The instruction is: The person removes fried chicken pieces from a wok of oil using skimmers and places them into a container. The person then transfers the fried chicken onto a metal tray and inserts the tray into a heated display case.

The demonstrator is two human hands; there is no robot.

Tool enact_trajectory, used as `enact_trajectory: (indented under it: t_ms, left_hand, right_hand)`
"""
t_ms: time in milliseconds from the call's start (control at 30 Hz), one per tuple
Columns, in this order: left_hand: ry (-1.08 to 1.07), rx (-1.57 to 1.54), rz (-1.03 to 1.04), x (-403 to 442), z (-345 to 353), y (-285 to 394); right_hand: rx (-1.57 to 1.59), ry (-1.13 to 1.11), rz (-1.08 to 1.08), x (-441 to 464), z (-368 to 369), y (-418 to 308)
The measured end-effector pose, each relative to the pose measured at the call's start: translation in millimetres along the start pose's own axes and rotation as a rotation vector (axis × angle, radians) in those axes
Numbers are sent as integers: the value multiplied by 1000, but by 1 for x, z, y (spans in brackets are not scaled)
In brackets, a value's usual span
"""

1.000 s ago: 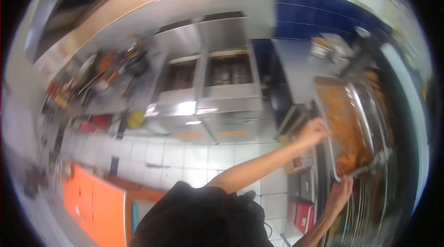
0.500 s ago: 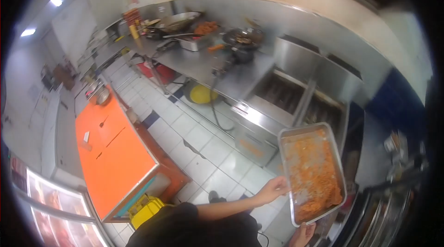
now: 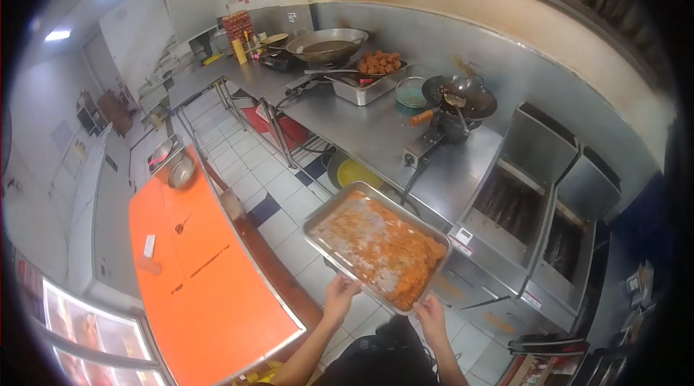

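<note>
A rectangular metal tray [image 3: 316, 230] is held out in front of me over the tiled floor. Orange-brown wet food, like batter or marinade [image 3: 390, 241], coats its bottom and lies thickest at the near right corner. My left hand [image 3: 341, 292] grips the near long edge with fingers and thumb closed on the rim. At the near right corner my right hand [image 3: 429, 311] pinches the rim. The undersides of the fingers are hidden by the tray.
An orange-topped counter [image 3: 210, 292] stands to my left. Along the wall runs a steel counter [image 3: 347, 126] with a wok [image 3: 459, 97], a large pan [image 3: 329, 45] and a pile of fried food [image 3: 379, 63]. Deep fryers [image 3: 513, 202] are at right. A yellow-filled basin [image 3: 359, 173] sits on the floor.
The tray has swung from the right toward the middle, with both hands still on its rim. My view has turned, so the wok and steel counter appear further right.
</note>
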State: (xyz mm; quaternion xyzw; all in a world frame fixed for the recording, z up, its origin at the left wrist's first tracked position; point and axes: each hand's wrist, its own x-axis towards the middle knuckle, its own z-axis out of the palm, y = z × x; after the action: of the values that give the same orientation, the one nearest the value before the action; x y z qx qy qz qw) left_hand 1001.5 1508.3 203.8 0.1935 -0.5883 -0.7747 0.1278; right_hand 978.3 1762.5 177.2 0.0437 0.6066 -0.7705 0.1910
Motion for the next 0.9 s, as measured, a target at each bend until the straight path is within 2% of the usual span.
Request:
enact_trajectory:
  t_ms: [133,200,367,500,567,600,667,733,800,833,900]
  left_hand:
    - [104,28,-23,108,-48,19]
    - [83,61,-30,167,-65,24]
    - [60,60,-93,348,-75,50]
    - [31,118,-178,467,-88,55]
    - [-11,41,-339,516,-83,60]
    - [-8,29,-344,539,-81,59]
    - [-60,64,-476,578,-76,56]
    - [-111,103,-510,608,-74,47]
    - [-235,139,-568,641,-83,35]
    - [-246,151,-597,656,-90,31]
    - [-454,125,-742,689,-103,27]
  right_hand:
    - [22,-17,-32,109,83,-21]
    - [-56,-69,-19,165,108,-24]
    - [16,-65,-34,344,163,-25]
    - [-108,8,-69,451,195,-34]
    - [-221,48,-110,497,203,-51]
    - [-327,107,-117,515,205,-57]
    - [-324,125,-94,552,206,-57]
    - [-312,153,-47,578,197,-44]
    - [-391,166,-130,606,188,-25]
    - [-544,198,-55,609,194,-41]
    - [-712,238,3,618,188,-30]
